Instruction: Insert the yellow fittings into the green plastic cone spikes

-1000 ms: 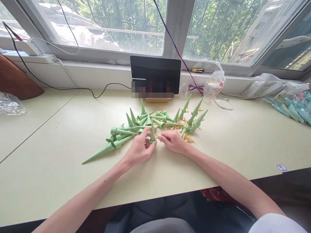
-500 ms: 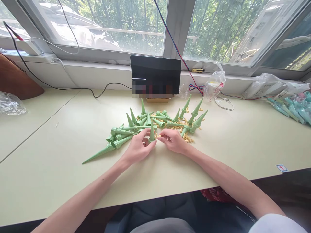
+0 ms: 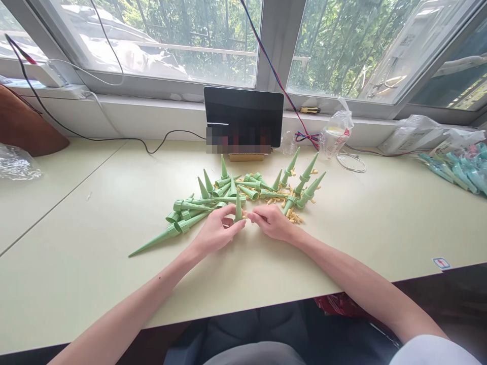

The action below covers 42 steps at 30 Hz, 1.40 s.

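My left hand (image 3: 215,234) pinches the base of a green plastic cone spike (image 3: 238,208), which points upward. My right hand (image 3: 272,222) is right beside it, fingertips pinched on a small yellow piece (image 3: 245,215) at the cone's base. Behind both hands lies a heap of green cone spikes (image 3: 213,195), some stacked into a long row (image 3: 167,234) that runs toward the left front. Small yellow pieces (image 3: 292,217) are scattered among the cones on the pale table (image 3: 95,243).
A dark tablet (image 3: 243,119) stands on a wooden stand at the back, cables trailing along the sill. A plastic bag (image 3: 337,133) and a tray of teal parts (image 3: 456,170) sit at the right. A brown object (image 3: 23,126) and a clear bag (image 3: 15,162) lie at the left.
Both hands have shifted slightly, with the fingers closing tighter round the cone's base. The cone stays upright in the same spot.
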Each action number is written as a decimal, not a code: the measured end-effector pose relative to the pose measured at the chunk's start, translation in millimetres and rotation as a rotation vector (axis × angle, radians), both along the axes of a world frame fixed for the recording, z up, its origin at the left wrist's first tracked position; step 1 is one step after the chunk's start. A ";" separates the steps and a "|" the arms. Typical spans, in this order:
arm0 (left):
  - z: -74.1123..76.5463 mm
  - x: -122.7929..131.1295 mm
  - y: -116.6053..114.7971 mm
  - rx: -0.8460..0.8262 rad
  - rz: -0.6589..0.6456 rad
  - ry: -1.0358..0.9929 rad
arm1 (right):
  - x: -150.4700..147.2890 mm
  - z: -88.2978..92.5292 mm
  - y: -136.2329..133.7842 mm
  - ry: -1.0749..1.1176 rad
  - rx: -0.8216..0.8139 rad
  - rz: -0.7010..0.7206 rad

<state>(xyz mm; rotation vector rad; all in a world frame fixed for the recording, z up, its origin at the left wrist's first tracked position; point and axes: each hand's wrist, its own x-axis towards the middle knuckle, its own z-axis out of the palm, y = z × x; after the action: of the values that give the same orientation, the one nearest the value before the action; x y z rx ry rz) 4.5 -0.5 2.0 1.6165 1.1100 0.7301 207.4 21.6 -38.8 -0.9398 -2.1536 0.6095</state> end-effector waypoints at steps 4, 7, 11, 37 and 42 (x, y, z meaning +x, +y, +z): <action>1.9 0.6 0.0 -0.054 0.018 0.001 | -0.4 1.8 0.0 0.040 -0.013 0.009; 3.1 1.1 -0.1 -0.054 0.021 -0.017 | -0.8 3.9 -0.6 0.073 -0.022 0.016; 3.4 1.3 -0.2 -0.061 0.015 -0.013 | -0.8 2.8 -0.5 0.067 -0.011 0.028; 3.2 1.9 -1.2 -0.065 0.002 -0.008 | -0.2 3.2 -2.0 -0.036 -0.055 0.029; 1.6 1.1 0.0 -0.099 0.004 -0.035 | -0.1 3.6 -2.4 -0.007 -0.071 0.028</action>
<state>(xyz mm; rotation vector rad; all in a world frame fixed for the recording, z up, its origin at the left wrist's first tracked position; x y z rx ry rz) 5.6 -0.5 3.7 1.5130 1.1074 0.6929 207.3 19.2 -35.2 -0.9519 -2.1670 0.7013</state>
